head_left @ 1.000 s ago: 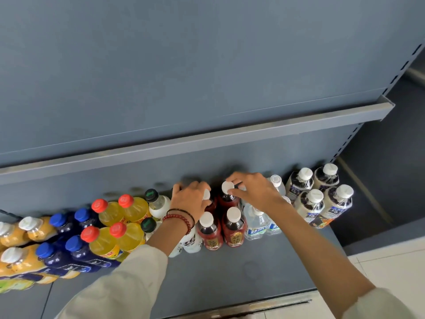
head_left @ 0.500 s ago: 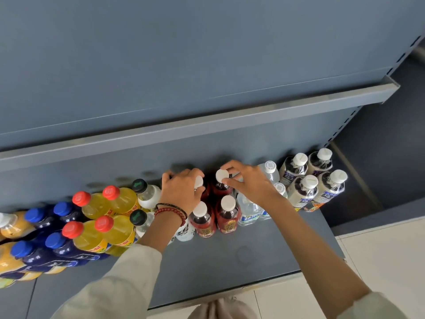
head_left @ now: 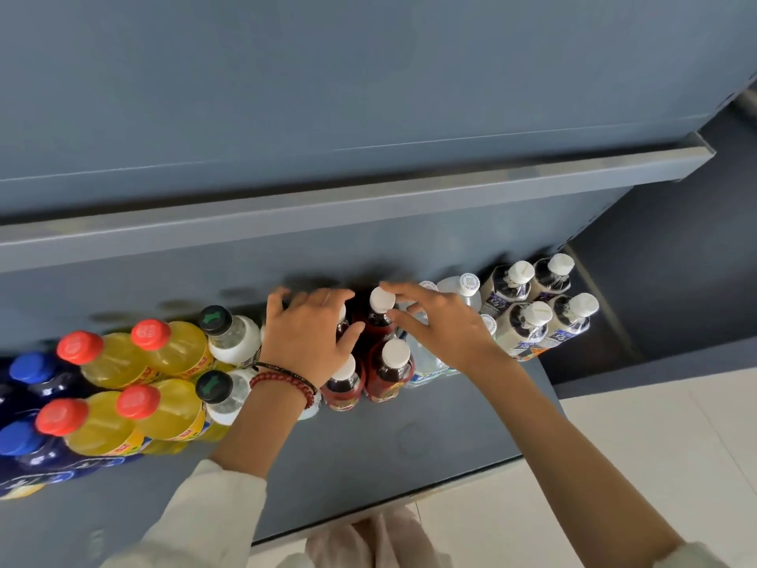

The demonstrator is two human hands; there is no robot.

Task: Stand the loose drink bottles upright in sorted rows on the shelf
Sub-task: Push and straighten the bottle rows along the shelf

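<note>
**Right grip** point(head_left: 434, 325) (bare hand): forefinger and thumb pinch the white screw cap point(head_left: 383, 299) of a dark-red plastic drink bottle point(head_left: 379, 325). The hold is narrow. The other fingers spread loosely above the clear water bottles point(head_left: 465, 289) just to the right.

**Left grip** point(head_left: 307, 334) (bare hand): palm down, fingers bent over bottle tops just left of the pinched bottle, thumb reaching towards it. Whatever lies under the palm is hidden, so I cannot tell whether this grip holds anything. A red bead bracelet point(head_left: 282, 383) and a dark cord sit on the wrist.

**Pinched bottle:** it stands in the back row on the grey-blue metal shelf point(head_left: 368, 444), near the back panel. Its long axis is vertical, cap up towards the camera.

**Surroundings:**
- Two front dark-red bottles point(head_left: 389, 373) with white caps stand directly before it, packed close.
- The water bottles crowd its right side.
- Beyond them stand four beige bottles with white caps point(head_left: 528, 325), two by two.
- Left of the hands stand two clear bottles with dark caps point(head_left: 231, 334), then four yellow bottles with red caps point(head_left: 176, 348), then dark-blue bottles with blue caps point(head_left: 30, 371) at the frame edge.
- All of these stand cap up.

**Overhead:** the lip of an upper grey shelf point(head_left: 368, 198) projects above the rows.
</note>
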